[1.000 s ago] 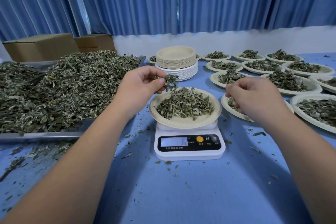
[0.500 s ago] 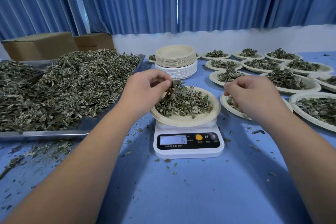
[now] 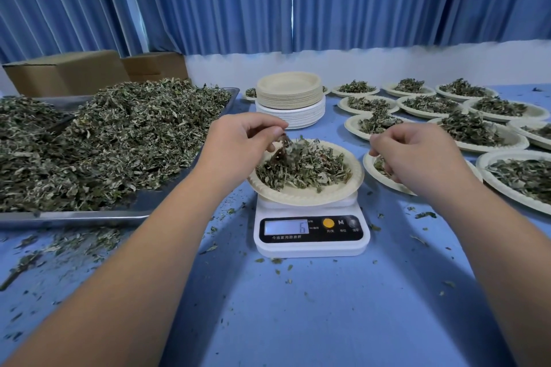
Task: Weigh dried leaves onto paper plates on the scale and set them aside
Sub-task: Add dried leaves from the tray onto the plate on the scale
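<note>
Along the desk's (image 3: 298,322) left edge a metal tray (image 3: 74,215) is carrying a deep heap of dried leaves (image 3: 119,143). Two cardboard boxes (image 3: 65,71) are sitting behind it at the far left corner. Loose crumbs (image 3: 74,243) are lying scattered on the blue surface in front of the tray.

The left hand (image 3: 238,149) is hovering over the left rim of the paper plate (image 3: 313,197). Its thumb and fingertips are pressing together on a small pinch of leaves (image 3: 281,150), which is dangling just above the leaves already lying in the plate. That plate is resting on the white scale (image 3: 311,244) near the middle of the desk, and the display is showing 6. Behind it, toward the far edge, a stack of empty plates (image 3: 289,92) is standing.

The right hand (image 3: 417,158) is hanging over a neighbouring plate (image 3: 384,180) just right of the scale, its fingers curling in to meet the thumb. Whether it is gripping anything I cannot tell. Filled plates (image 3: 477,134) are spreading in rows toward the desk's right edge and far right corner.
</note>
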